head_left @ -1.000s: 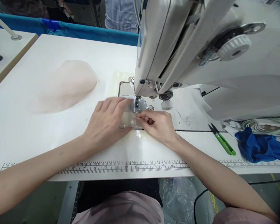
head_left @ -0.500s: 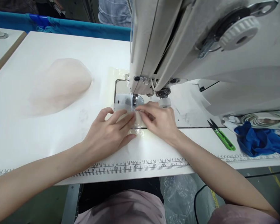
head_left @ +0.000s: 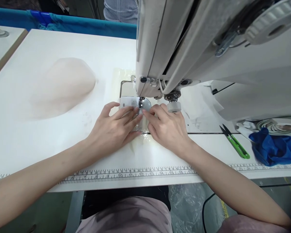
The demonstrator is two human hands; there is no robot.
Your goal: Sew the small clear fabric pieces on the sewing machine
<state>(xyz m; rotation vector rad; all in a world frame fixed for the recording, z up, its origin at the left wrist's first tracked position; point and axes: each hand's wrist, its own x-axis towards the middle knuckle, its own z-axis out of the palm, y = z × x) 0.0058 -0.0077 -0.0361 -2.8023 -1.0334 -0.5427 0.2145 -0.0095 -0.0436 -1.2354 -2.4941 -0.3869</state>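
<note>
My left hand (head_left: 113, 126) lies flat on the white table, fingers stretched out, their tips at the metal needle plate (head_left: 129, 101) of a sewing machine (head_left: 157, 45). Just in front of the presser foot (head_left: 141, 103), my right hand (head_left: 169, 127) has its thumb and fingers drawn together in a pinch. What it pinches is too thin and pale to make out. The tips of both hands almost meet below the needle area. Clear tape (head_left: 145, 132) shines on the table beneath them. To the left lies a sheer, pale pink piece of fabric (head_left: 70, 84).
Green-handled thread snips (head_left: 237, 145) lie to the right, beside a crumpled blue cloth (head_left: 276, 147) and a coil of pale cord (head_left: 281, 125). A printed ruler (head_left: 135, 174) runs along the front edge. Blue fabric (head_left: 92, 29) borders the far edge; a person in a striped garment (head_left: 121, 11) is beyond.
Both hands have shifted slightly forward, toward the presser foot. My left fingertips now cover part of the needle plate's front edge. The view has also moved a little.
</note>
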